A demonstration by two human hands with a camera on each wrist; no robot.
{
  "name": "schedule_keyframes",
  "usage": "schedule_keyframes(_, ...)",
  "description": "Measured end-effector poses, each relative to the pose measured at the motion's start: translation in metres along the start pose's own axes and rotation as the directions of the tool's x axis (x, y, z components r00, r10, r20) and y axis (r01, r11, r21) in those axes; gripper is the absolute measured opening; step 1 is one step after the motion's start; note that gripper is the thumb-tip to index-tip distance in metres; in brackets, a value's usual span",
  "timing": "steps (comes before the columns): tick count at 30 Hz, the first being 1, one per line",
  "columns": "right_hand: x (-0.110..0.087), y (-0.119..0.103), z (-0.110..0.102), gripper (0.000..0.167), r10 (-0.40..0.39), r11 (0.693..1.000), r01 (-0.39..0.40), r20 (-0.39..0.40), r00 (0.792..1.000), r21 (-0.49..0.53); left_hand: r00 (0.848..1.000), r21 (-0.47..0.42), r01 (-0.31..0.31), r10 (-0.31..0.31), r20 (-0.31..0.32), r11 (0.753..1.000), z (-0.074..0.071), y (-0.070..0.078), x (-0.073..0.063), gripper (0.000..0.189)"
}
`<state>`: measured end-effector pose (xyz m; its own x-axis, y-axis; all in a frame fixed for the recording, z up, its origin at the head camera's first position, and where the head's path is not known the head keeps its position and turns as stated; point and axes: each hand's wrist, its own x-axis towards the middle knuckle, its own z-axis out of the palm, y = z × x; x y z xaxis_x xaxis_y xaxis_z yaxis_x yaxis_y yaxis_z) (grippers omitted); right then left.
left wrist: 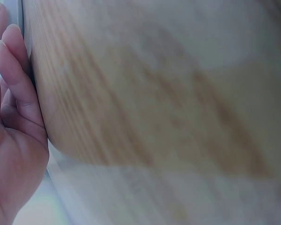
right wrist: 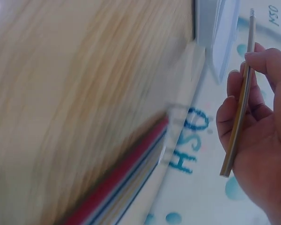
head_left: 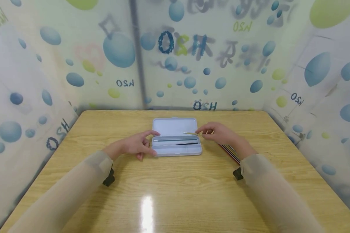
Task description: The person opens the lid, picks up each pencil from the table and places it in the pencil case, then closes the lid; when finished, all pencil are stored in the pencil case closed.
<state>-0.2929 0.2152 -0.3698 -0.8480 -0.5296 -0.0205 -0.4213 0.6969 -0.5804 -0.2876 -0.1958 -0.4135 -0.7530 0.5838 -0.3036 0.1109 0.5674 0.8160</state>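
An open white pencil case (head_left: 175,150) lies on the wooden table, its lid (head_left: 175,126) folded back towards the wall. Two slim pencils (head_left: 176,140) lie lengthwise inside. My left hand (head_left: 136,144) holds the case's left end, index finger at the hinge corner and thumb at the front corner. In the left wrist view its fingers (left wrist: 14,70) lie along the table edge of that picture. My right hand (head_left: 218,132) pinches a gold pencil (right wrist: 241,108) between thumb and fingers, over the right end of the case. The pencil's pale eraser end points left, across the lid.
More pencils (head_left: 231,153), red and dark striped, lie bundled on the table (head_left: 175,194) beneath my right forearm; the right wrist view shows them close up. A patterned cloth wall (head_left: 175,81) with dots and letters stands behind the table and on both sides.
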Motion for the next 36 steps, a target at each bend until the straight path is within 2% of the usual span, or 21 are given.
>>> schedule_keyframes(10, 0.041, -0.03, 0.025, 0.029, -0.068, 0.998, 0.068, 0.08, 0.994, 0.008, 1.0, 0.001, -0.001, 0.0, 0.004, 1.0, -0.002, 0.0, 0.0, 0.09)
schedule_keyframes(14, 0.053, -0.039, 0.038, 0.028, -0.062, 0.998, 0.059, 0.112, 0.992, 0.025, 1.0, 0.003, 0.007, -0.007, 0.011, 1.0, -0.002, 0.0, 0.001, 0.09)
schedule_keyframes(19, 0.063, -0.047, 0.052, 0.025, -0.067, 0.997, 0.06, 0.13, 0.989, 0.056, 1.0, 0.003, 0.007, -0.007, 0.014, 1.0, -0.002, 0.0, 0.001, 0.09)
schedule_keyframes(28, 0.075, -0.057, 0.062, 0.025, -0.14, 0.99, 0.141, 0.155, 0.978, -0.001, 1.0, 0.005, -0.003, 0.003, 0.02, 1.0, -0.003, 0.0, 0.001, 0.088)
schedule_keyframes(36, 0.078, -0.061, 0.066, 0.025, -0.105, 0.993, 0.11, 0.153, 0.983, -0.029, 1.0, -0.004, -0.001, 0.001, 0.016, 1.0, -0.002, 0.001, 0.002, 0.088)
